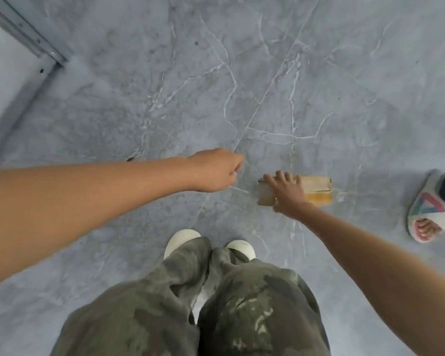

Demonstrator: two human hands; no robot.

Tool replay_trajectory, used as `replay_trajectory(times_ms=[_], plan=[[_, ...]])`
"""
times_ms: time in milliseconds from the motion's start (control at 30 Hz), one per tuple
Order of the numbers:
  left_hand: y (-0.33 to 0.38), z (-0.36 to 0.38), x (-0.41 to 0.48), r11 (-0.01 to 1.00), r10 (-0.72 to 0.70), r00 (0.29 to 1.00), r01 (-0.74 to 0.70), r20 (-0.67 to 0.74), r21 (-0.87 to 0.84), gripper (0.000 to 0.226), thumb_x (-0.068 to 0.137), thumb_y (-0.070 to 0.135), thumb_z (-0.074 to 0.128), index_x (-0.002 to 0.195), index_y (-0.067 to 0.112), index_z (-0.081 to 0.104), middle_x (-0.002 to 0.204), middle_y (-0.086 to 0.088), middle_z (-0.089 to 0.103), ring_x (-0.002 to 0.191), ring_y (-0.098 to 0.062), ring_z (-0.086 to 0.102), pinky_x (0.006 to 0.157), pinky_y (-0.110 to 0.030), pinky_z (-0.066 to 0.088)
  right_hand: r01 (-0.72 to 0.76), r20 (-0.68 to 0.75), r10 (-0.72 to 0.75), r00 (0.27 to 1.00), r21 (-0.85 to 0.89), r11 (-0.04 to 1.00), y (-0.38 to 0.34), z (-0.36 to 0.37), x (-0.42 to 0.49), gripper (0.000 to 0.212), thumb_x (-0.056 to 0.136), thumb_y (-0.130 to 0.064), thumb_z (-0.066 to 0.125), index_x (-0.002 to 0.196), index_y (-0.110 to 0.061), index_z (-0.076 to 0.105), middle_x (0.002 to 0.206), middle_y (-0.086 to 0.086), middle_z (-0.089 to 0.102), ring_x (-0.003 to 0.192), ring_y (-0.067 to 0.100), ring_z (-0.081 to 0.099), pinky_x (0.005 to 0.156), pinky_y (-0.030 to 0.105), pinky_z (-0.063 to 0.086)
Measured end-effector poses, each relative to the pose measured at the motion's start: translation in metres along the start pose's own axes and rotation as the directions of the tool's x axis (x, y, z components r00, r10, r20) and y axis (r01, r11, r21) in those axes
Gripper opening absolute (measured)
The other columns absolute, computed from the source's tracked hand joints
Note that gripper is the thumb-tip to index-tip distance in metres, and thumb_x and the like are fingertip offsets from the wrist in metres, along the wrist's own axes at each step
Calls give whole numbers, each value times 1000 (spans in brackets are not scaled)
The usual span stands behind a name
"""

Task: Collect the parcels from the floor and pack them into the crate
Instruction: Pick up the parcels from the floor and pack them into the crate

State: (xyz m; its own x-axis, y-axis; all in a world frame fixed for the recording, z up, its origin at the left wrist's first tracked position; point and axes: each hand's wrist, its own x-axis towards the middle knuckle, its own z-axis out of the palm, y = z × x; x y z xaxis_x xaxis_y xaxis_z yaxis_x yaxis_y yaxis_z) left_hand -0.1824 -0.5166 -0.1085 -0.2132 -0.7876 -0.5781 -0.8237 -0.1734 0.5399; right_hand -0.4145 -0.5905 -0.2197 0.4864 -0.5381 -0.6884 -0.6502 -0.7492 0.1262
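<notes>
Below, right hand (286, 194) spreads flat on parcel (317, 191); left hand (214, 171) curled.

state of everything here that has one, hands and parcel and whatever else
brown cardboard parcel: lying flat on the grey marble floor, not lifted, partly covered by the right hand
right hand: fingers spread, resting on top of the parcel
left hand: fingers curled, holding nothing, apart from the parcel
white slipper: worn on another person's foot, on the floor right of the parcel, not touching it
</notes>
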Motion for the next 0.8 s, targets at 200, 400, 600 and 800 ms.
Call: replay_trajectory(times_ms=[200,400,600,800], plan=[[58,-83,-149,990,-127,991,128,29,-53,23,94,20,42,115,15,50,111,-6,61,97,-24,55,84,-35,46,-55,-103,345,933,907,418,-20,-155,-133,79,63,-33,84,124,-11,40,120,8,45,103,20,50,89,36,46],[127,-197,-316,944,-325,933,311,-156,-107,52,88,33,57,131,17,35,123,-5,47,110,-25,51,91,-40,45,-120,173,191,966,958,-259,-31,-327,-297,58,81,-48,67,125,-25,38,113,8,60,94,24,67,79,36,56],[211,-277,-442,792,-536,736,267,-414,-549,99,75,42,73,146,11,12,147,-8,26,134,-23,34,107,-32,33,57,-10,143,990,943,-329,-42,-436,-433,45,85,-51,58,119,-24,50,109,7,62,90,26,70,73,36,59],[320,-276,-546,618,-683,487,-13,-545,-786,58,71,40,77,120,22,52,112,6,62,95,-11,58,80,-25,46,260,-249,76,965,902,-345,-26,-486,-555,45,79,-57,59,114,-29,55,114,5,63,97,27,69,81,37,55]])
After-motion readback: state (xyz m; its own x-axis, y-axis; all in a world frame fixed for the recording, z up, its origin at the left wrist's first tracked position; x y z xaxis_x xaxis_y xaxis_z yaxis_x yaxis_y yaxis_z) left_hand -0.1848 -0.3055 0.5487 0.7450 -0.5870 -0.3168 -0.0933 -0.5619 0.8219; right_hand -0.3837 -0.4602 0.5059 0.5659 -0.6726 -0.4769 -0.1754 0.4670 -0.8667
